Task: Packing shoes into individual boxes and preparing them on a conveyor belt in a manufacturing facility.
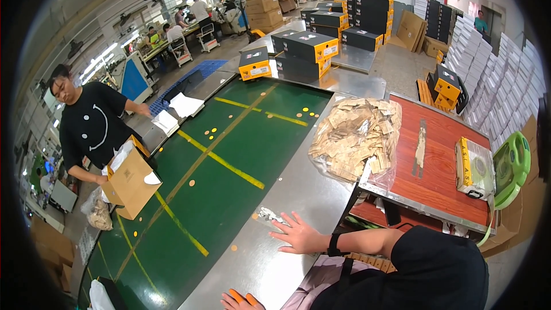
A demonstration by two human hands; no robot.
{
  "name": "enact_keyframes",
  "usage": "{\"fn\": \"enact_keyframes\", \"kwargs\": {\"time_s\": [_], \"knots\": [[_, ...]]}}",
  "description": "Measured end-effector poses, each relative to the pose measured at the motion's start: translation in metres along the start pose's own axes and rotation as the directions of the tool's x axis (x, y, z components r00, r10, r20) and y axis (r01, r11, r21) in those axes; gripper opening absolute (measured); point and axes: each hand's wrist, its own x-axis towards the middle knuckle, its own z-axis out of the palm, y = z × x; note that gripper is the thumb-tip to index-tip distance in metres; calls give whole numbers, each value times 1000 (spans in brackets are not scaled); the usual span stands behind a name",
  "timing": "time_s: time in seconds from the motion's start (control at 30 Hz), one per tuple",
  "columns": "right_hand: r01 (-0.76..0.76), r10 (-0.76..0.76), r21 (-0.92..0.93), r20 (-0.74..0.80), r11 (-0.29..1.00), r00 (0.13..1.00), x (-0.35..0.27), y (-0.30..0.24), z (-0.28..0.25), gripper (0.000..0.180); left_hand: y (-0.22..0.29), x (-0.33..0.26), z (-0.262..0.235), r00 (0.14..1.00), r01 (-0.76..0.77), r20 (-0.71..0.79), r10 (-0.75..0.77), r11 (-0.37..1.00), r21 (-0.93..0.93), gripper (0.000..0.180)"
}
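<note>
My right hand (301,235) lies flat with fingers spread on the metal edge (270,270) of the conveyor, holding nothing. A dark band circles its wrist. Its fingertips are beside a worn silvery patch (270,215) stuck to the metal. At the lower edge, my left hand (241,301) is partly cut off. Its fingers look stretched out, two wearing orange finger covers, and nothing shows in them. In front runs the green conveyor belt (229,138) with yellow line markings. Beyond my right hand, a clear bag of tan paper packets (359,138) rests on the metal.
Across the belt a person (92,120) in a black shirt handles a brown carton (133,186). Black and orange shoe boxes (307,46) stand at the far end. On my right, a red wood-grain table (442,166) bears a small boxed fan-like item (475,167) by a green fan (511,169).
</note>
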Motion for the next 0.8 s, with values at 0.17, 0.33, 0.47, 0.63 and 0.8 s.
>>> {"fn": "enact_keyframes", "kwargs": {"time_s": [0.17,0.33,0.47,0.63,0.8], "knots": [[-6,6,-9,25,1000,1000,-1,0,0,56,2,-1,-1,1000,-5,-6,5,1000,11,53],[-1,1,-2,25,1000,1000,-1,0,2,56,0,0,0,1000,1,0,-1,1000,29,53],[0,0,1,23,1000,1000,0,0,0,56,-1,0,1,1000,5,7,-6,1000,29,53],[-1,1,-3,23,1000,1000,0,0,-1,56,0,1,0,1000,12,24,-12,1000,21,53],[-1,2,-2,25,1000,1000,1,0,-1,55,0,1,0,1000,9,14,-9,1000,12,53]]}}
